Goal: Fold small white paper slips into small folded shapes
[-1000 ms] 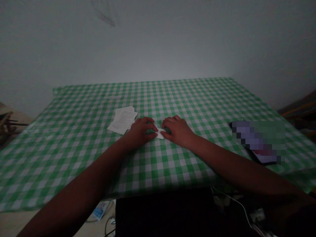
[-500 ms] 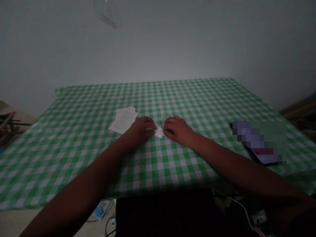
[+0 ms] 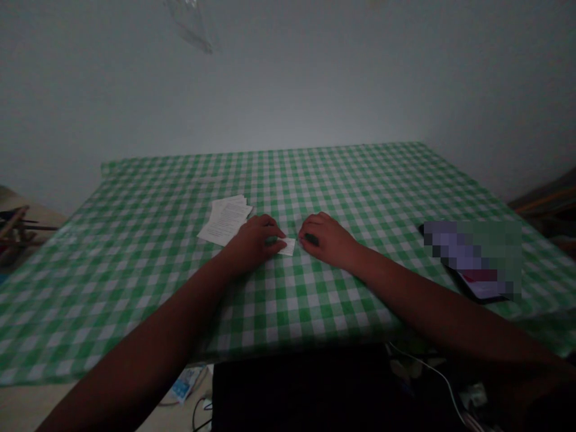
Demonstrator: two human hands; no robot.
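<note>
L hand (image 3: 256,243): holds sm. paper (image 3: 290,247) | R hand (image 3: 327,239): nr. it | ptd. sheets (image 3: 224,222) L | prob. phone (image 3: 463,258) R

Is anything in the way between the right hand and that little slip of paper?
Nothing visible: only a narrow gap of checkered tablecloth separates the right hand from the paper slip, which the left hand touches. The printed sheets lie to the left.

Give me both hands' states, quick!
Left hand: touching the small paper slip; pinch can't be told.
Right hand: fingers curled; any grip can't be told.
</note>
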